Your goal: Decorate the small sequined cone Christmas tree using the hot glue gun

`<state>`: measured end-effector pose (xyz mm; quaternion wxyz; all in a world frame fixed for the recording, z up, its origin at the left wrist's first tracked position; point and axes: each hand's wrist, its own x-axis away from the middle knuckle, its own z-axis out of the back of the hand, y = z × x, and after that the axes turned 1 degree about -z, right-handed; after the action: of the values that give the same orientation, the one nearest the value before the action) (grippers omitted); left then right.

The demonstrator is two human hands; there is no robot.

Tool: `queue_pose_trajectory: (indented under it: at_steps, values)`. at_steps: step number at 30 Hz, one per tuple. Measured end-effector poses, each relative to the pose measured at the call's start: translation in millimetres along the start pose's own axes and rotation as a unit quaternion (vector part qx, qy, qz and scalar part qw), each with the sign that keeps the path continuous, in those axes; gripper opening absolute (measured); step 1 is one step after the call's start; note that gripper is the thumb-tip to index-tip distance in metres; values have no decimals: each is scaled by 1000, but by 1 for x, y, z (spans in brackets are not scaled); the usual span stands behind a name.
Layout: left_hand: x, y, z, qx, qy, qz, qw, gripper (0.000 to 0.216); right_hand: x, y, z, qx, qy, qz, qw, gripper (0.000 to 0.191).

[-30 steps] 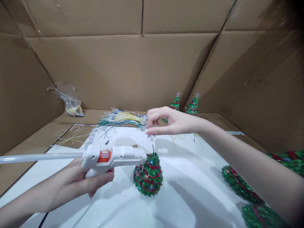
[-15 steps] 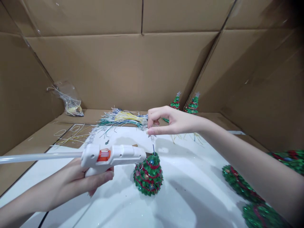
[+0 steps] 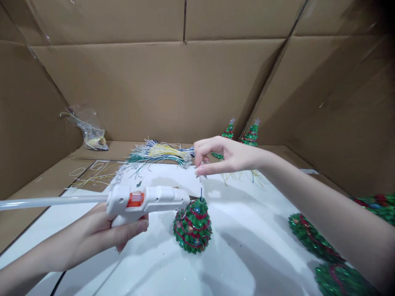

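Note:
My left hand (image 3: 123,234) is wrapped round the grip of a white hot glue gun (image 3: 163,199) with an orange window and a long clear glue stick (image 3: 55,202) in its back. The gun's nozzle points right, at the top of a small green Christmas tree (image 3: 194,230) trimmed with red garland and baubles. Above that tree my right hand (image 3: 212,158) pinches a small clear star topper (image 3: 201,174), partly hidden by the fingers. A dark blue wire (image 3: 201,194) runs from the topper down to the treetop.
A bundle of white, yellow, green and blue wires (image 3: 163,154) lies at the back. Two star-topped trees (image 3: 250,135) stand behind my right hand. More green trees (image 3: 314,238) lie at right. A clear plastic bag (image 3: 94,137) sits back left. Cardboard walls (image 3: 154,90) surround the white table (image 3: 247,255).
My right hand has shifted very slightly right with the star topper. The glue gun stays almost still at the treetop, and the tree has not moved.

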<state>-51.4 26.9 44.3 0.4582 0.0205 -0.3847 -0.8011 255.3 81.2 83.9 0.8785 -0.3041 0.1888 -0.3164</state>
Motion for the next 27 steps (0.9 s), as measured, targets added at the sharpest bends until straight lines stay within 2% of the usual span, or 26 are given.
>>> queue_pose_trajectory:
  at_steps: [27]
  values:
    - [-4, 3, 0, -3, -11, -13, 1000, 40, 0, 4, 3, -28, -9, 51, 998, 22]
